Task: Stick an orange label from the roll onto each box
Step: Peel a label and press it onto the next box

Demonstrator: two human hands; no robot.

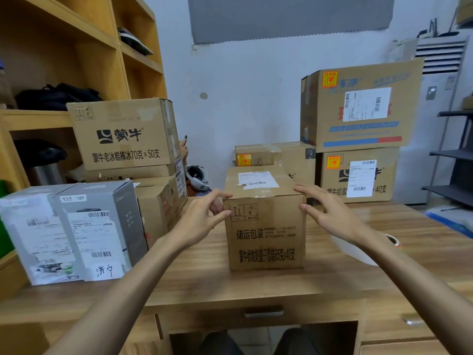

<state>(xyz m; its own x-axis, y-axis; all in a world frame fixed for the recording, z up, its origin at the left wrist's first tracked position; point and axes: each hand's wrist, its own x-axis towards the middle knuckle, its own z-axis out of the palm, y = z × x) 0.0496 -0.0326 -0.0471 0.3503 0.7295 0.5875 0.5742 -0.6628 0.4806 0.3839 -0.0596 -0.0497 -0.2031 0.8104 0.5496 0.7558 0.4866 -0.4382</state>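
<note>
A brown cardboard box [266, 237] with a white shipping slip on top stands in the middle of the wooden desk [256, 288]. No orange label shows on its front or top. My left hand [202, 219] touches its upper left corner with straight fingers and thumb. Against the upper right corner rests my right hand [330, 211], fingers on the top edge, thumb on the side. The label roll [393, 240] lies on the desk to the right, mostly hidden behind my right forearm, with a white backing strip [358, 252] beside it.
Three boxes at the back right carry orange labels: the top one [358, 106], the one under it [358, 175] and a small one [256, 155] behind the centre box. On the left are grey cartons [71, 234], stacked brown boxes [122, 134] and a wooden shelf unit [64, 47].
</note>
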